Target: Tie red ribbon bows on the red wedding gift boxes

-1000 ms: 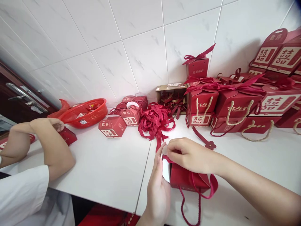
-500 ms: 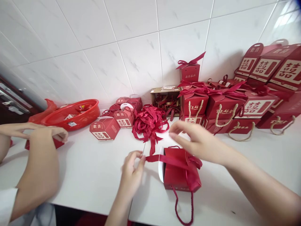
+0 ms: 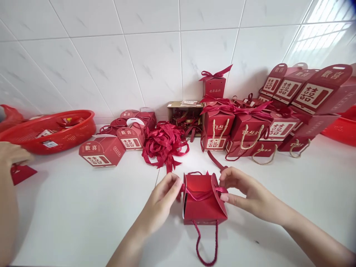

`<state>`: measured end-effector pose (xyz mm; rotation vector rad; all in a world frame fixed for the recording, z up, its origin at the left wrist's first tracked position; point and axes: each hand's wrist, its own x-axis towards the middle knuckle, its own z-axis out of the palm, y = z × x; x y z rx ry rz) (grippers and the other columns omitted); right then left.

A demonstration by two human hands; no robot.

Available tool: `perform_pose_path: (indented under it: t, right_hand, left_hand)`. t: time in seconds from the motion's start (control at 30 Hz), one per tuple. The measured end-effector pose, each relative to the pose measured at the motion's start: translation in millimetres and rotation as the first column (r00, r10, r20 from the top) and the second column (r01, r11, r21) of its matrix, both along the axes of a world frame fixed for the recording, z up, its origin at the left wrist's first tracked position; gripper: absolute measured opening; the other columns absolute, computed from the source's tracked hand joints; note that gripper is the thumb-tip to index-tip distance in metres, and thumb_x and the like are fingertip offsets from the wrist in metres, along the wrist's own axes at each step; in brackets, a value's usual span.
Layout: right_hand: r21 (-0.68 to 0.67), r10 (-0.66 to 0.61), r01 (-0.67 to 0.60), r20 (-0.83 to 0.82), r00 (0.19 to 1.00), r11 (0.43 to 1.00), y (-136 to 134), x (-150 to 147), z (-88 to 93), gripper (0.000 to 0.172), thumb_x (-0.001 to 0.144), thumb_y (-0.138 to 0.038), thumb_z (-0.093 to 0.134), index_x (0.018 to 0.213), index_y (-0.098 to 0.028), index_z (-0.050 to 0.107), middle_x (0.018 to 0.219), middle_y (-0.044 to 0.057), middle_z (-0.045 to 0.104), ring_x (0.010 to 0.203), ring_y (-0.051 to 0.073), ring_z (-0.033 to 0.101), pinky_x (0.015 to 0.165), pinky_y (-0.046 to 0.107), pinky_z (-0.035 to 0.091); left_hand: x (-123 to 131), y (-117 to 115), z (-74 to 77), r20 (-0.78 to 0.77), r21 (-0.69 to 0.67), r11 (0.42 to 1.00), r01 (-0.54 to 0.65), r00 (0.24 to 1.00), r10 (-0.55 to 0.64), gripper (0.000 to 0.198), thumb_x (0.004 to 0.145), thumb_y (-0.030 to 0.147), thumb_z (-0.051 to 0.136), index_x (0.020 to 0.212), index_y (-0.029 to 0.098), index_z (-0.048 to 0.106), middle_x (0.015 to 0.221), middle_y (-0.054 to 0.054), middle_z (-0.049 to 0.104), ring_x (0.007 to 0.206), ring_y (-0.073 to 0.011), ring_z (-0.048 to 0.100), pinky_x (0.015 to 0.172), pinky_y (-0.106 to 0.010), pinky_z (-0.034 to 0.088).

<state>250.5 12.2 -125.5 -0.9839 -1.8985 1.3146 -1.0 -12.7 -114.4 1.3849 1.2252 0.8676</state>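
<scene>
A red gift box (image 3: 204, 211) stands on the table in front of me, its side flaps raised and a dark red rope handle (image 3: 198, 244) hanging toward me. A red ribbon (image 3: 198, 196) sags across its top between the two flaps. At the left flap, my left hand (image 3: 166, 193) is closed, pinching the ribbon between thumb and finger. My right hand (image 3: 243, 191) grips the ribbon at the right flap, thumb below and fingers above. One ribbon tail (image 3: 214, 160) sticks out beyond the right fingers.
Behind lie a heap of red ribbons (image 3: 165, 144) and a cardboard box (image 3: 172, 111). Stacked gift boxes (image 3: 250, 128) fill the back right; another box (image 3: 102, 150) stands left. A red basket (image 3: 63, 135) sits near a co-worker's hand (image 3: 12, 154) at far left.
The ribbon now runs between both flaps, and the left flap stands more upright. My right hand has come down to grip the ribbon; my left has moved up against the box. The view has shifted.
</scene>
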Motion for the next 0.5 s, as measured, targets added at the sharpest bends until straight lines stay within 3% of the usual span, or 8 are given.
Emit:
perform_pose_path:
  t: [0.07, 0.17, 0.3, 0.4, 0.5]
  right_hand:
    - [-0.087, -0.026, 0.018, -0.089, 0.996, 0.996, -2, 0, -4.3, 0.021, 0.088, -0.040, 0.058, 0.096, -0.023, 0.046, 0.090, 0.000, 0.052, 0.079, 0.012, 0.054, 0.073, 0.027, 0.048]
    - [-0.096, -0.132, 0.123, -0.087, 0.987, 0.988, -3, 3, -2.8, 0.020, 0.092, -0.041, 0.051, 0.099, -0.023, 0.046, 0.082, 0.000, 0.049, 0.066, 0.010, 0.046, 0.057, 0.023, 0.042]
    - [0.098, -0.195, 0.184, 0.108, 0.975, 0.978, -3, 8, 9.2, 0.021, 0.090, -0.041, 0.054, 0.086, -0.020, 0.054, 0.072, 0.000, 0.049, 0.059, 0.010, 0.039, 0.052, 0.023, 0.036]
    - [0.270, -0.216, 0.153, 0.224, 0.950, 0.951, -4, 9, 18.9, 0.022, 0.087, -0.041, 0.059, 0.081, -0.020, 0.060, 0.073, 0.002, 0.055, 0.062, 0.012, 0.045, 0.055, 0.025, 0.039]
    - [0.351, -0.242, 0.139, 0.271, 0.932, 0.926, -3, 9, 25.4, 0.025, 0.088, -0.042, 0.057, 0.078, -0.019, 0.062, 0.072, 0.003, 0.057, 0.062, 0.013, 0.048, 0.056, 0.026, 0.040]
  left_hand:
    - [-1, 0, 0.1, 0.037, -0.044, 0.998, 0.043, 0.998, -0.041, 0.039, 0.089, 0.053, 0.045, 0.069, 0.020, 0.048, 0.067, 0.003, 0.043, 0.061, -0.0121, 0.039, 0.057, -0.024, 0.033]
    - [-9, 0, 0.6, 0.030, -0.029, 0.999, -0.021, 0.999, 0.022, 0.044, 0.086, 0.053, 0.050, 0.061, 0.019, 0.042, 0.063, 0.004, 0.034, 0.059, -0.0110, 0.031, 0.055, -0.024, 0.028]
    - [-15, 2, 7.9, -0.017, 0.016, 0.995, -0.102, 0.995, 0.103, 0.040, 0.083, 0.051, 0.056, 0.063, 0.019, 0.044, 0.062, 0.005, 0.031, 0.057, -0.0103, 0.028, 0.054, -0.024, 0.023]
    - [-13, 2, 15.7, -0.068, 0.047, 0.994, -0.097, 0.993, 0.101, 0.037, 0.081, 0.050, 0.058, 0.063, 0.019, 0.050, 0.061, 0.004, 0.033, 0.057, -0.0108, 0.029, 0.053, -0.025, 0.023]
    - [-11, 2, 22.0, -0.104, 0.066, 0.993, -0.101, 0.989, 0.108, 0.037, 0.080, 0.049, 0.059, 0.062, 0.019, 0.049, 0.059, 0.004, 0.033, 0.056, -0.0107, 0.028, 0.051, -0.025, 0.024]
